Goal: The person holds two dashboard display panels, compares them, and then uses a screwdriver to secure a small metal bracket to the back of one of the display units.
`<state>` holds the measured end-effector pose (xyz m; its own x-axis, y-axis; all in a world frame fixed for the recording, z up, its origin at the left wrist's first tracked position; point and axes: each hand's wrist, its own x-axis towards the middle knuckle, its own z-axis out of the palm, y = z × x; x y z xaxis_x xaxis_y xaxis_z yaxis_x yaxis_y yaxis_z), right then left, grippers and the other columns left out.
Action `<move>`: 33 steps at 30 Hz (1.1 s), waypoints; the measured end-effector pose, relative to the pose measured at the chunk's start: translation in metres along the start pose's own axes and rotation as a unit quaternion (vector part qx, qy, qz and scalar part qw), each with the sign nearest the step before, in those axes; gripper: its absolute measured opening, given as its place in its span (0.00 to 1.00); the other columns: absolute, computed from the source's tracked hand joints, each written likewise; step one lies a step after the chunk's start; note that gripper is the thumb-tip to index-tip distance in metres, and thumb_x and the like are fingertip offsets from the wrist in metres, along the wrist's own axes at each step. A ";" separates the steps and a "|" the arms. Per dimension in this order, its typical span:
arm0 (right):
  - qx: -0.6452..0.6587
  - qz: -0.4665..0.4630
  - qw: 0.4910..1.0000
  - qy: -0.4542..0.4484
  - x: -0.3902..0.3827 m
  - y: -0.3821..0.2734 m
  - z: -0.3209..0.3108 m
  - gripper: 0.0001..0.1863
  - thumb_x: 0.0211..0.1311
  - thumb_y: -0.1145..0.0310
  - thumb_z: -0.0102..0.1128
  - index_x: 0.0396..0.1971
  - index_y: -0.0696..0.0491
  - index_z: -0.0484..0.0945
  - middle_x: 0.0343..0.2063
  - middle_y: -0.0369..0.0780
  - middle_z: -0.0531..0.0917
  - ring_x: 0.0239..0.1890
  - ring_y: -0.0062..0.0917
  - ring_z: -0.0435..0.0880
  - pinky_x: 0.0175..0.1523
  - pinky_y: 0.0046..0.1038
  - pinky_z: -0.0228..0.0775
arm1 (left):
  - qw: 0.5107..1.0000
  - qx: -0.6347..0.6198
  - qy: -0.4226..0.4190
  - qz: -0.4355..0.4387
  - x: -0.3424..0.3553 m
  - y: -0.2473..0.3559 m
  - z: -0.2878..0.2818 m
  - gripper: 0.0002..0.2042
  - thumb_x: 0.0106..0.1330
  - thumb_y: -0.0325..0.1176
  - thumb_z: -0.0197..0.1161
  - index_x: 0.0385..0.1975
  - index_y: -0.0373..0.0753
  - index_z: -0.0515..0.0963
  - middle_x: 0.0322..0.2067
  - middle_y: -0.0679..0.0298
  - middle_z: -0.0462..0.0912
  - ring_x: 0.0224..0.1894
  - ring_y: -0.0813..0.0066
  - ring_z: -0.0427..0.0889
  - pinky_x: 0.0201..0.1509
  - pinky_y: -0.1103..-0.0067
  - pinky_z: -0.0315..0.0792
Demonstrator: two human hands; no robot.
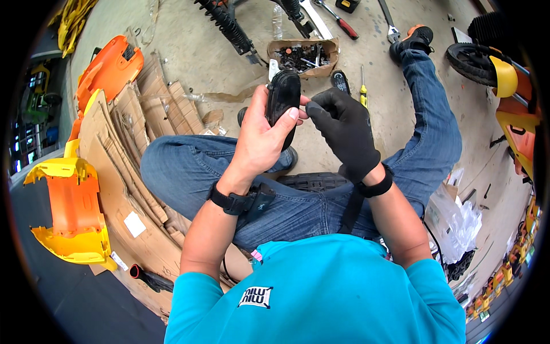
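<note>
My bare left hand [259, 133] grips a glossy black oblong part [283, 94] with rounded ends, upright in front of me above my lap. Thumb and fingers wrap round its sides. My right hand [348, 129] wears a black glove, and its fingers are pinched together against the part's right edge, near my left fingertips. Whatever sits in that pinch is too small to make out. Just beyond, a small black display unit [340, 82] lies on the floor beside a yellow-handled screwdriver [363, 94]. A cardboard box [318, 72] of dark screws and small fittings stands behind the part.
Flattened cardboard [109, 155] is stacked at my left, with orange and yellow plastic shells [71, 206] around it. A red-handled tool [347, 28] and an adjustable wrench [393, 33] lie farther off. Black coil springs [229, 28] rise ahead. A wheel [471, 63] and plastic bags [458, 221] are right.
</note>
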<state>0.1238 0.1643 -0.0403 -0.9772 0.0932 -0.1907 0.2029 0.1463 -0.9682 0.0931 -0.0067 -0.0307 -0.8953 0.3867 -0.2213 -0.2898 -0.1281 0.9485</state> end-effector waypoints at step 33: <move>0.145 0.019 0.989 -0.017 0.013 -0.022 -0.026 0.08 0.63 0.71 0.65 0.40 0.57 0.83 0.31 0.32 0.83 0.27 0.10 0.75 0.30 0.16 0.66 | 0.983 0.161 -0.080 0.021 -0.005 0.009 0.003 0.13 0.72 0.30 0.58 0.51 0.33 0.67 0.48 0.57 0.81 0.46 0.76 0.81 0.53 0.76 0.75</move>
<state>0.1083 0.1883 -0.0167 -0.9718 0.0590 -0.2285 0.2181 -0.1453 -0.9650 0.0956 -0.0072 -0.0204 -0.8318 0.5300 -0.1653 -0.1077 0.1380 0.9846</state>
